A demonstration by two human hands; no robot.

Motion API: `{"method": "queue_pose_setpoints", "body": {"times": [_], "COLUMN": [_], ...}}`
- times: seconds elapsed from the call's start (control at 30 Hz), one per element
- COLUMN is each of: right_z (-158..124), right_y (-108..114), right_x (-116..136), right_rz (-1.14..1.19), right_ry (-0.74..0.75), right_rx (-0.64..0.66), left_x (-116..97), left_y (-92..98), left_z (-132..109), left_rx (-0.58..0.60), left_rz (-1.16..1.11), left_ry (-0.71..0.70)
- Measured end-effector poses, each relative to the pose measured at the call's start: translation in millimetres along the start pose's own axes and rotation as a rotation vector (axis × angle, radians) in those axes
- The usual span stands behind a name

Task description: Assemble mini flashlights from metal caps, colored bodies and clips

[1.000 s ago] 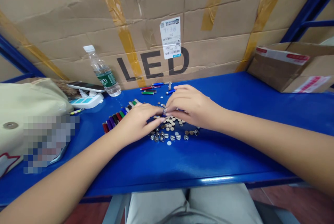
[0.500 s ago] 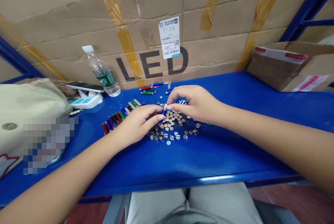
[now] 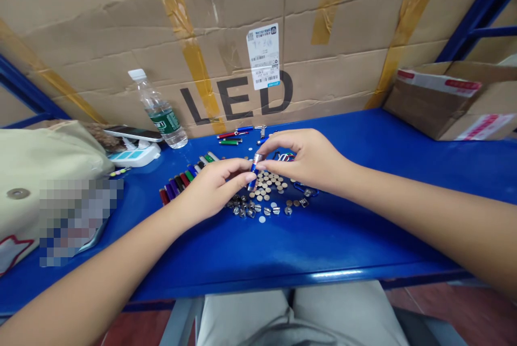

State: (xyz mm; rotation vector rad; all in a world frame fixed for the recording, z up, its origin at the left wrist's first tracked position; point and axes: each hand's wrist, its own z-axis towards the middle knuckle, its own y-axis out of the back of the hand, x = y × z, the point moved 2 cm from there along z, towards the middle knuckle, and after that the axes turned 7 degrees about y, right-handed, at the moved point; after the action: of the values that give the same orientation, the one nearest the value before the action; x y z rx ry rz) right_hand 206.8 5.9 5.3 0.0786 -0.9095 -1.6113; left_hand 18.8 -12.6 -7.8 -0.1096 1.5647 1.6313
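Between my two hands stands a slim blue metal penlight tube [image 3: 253,171] with a silver end, tilted slightly. My left hand [image 3: 218,182] pinches its lower part between thumb and fingers. At its silver top, my right hand [image 3: 307,155] grips with thumb and forefinger. Below lie many small round button cells [image 3: 266,184]. Nearer me is a cluster of silver metal caps [image 3: 246,207]. Beside my left hand runs a row of coloured tubes [image 3: 181,180], partly hidden by that hand. Clips and a blue carabiner [image 3: 307,191] lie under my right hand.
Several finished-looking coloured penlights [image 3: 230,142] lie at the back, before a large cardboard box [image 3: 343,77]. A water bottle [image 3: 163,117], power strip [image 3: 135,156], phone [image 3: 133,133] and pale bag [image 3: 52,157] occupy the left. An open carton [image 3: 432,104] stands at the right.
The blue penlight tube is now more upright and shows more of its length between my hands. Both hands still grip it. The view has shifted slightly.
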Motion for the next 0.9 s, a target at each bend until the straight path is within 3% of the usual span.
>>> {"method": "queue_pose_setpoints", "body": {"times": [0.43, 0.9], "right_z": [0, -4], "right_y": [-4, -7], "right_x": [-1, -12], "right_rz": [0.057, 0.144], "right_ry": [-0.068, -0.108], "right_rx": [-0.016, -0.046], "left_x": [3, 7], "left_y": [-2.6, -0.3], "left_z": [0, 5], "left_rx": [-0.017, 0.078], "left_rz": [-0.042, -0.225], "left_ry": [0.003, 0.143]}}
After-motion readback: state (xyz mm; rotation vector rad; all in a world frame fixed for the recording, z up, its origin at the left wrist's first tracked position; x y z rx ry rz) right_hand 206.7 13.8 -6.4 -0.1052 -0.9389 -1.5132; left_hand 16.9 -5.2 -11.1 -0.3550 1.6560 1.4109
